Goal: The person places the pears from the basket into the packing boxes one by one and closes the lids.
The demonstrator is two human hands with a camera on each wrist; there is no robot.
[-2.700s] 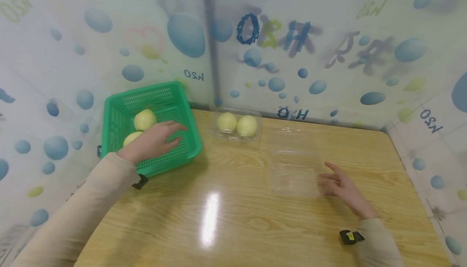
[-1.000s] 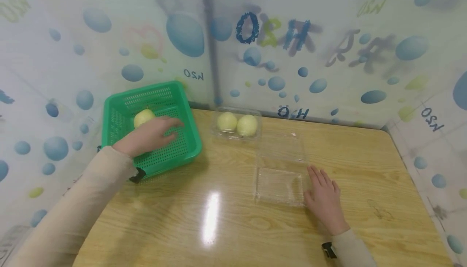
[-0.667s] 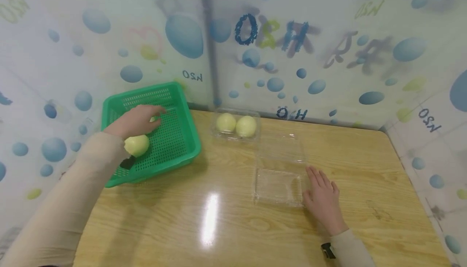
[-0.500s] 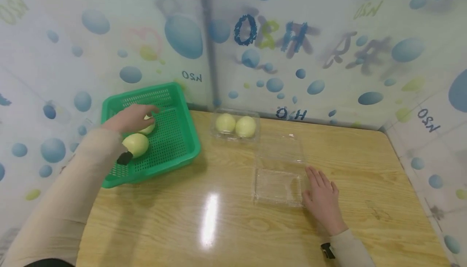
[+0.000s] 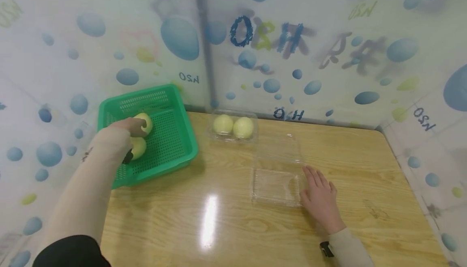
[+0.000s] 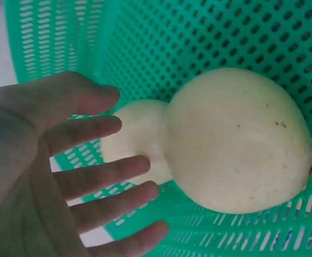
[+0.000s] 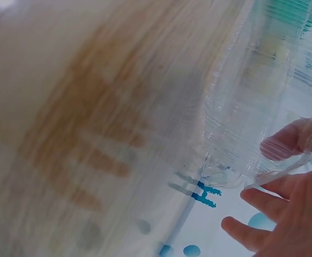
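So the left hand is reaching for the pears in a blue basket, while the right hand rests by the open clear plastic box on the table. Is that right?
Not quite: the basket is green, not blue, as the head view and the left wrist view both show. The rest holds: the left hand reaches for the pears in it, and the right hand rests by the open clear plastic box on the table.
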